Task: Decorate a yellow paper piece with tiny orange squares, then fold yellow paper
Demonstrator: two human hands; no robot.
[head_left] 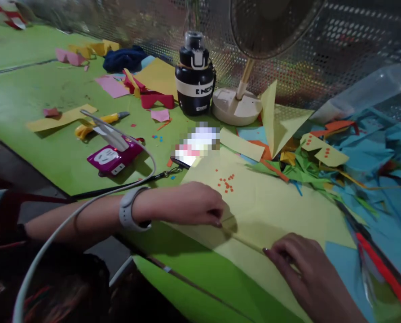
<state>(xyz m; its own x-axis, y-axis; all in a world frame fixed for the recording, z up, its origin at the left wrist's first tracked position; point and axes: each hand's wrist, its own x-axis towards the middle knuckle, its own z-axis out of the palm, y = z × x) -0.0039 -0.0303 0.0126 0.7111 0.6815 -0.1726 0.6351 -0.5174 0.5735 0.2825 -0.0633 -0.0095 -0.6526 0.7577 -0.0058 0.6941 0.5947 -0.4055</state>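
Note:
A thin, narrow strip of yellow paper [245, 242] stretches between my two hands, low over a large pale yellow sheet [288, 215]. My left hand [196, 204], with a grey watch [132, 210] on its wrist, is closed and pinches the strip's left end. At the other end, the thumb and fingers of my right hand [299, 262] are closed on the strip. Small orange paper squares [227, 184] lie scattered on the sheet just beyond my left hand.
A lit phone [196, 143] lies behind the sheet. Farther back stand a dark bottle [195, 80] and a fan [237, 105]. Cut paper scraps [372, 152] and red-handled scissors [385, 271] are at right. A purple power strip [114, 157] and yellow cutter [101, 124] sit left.

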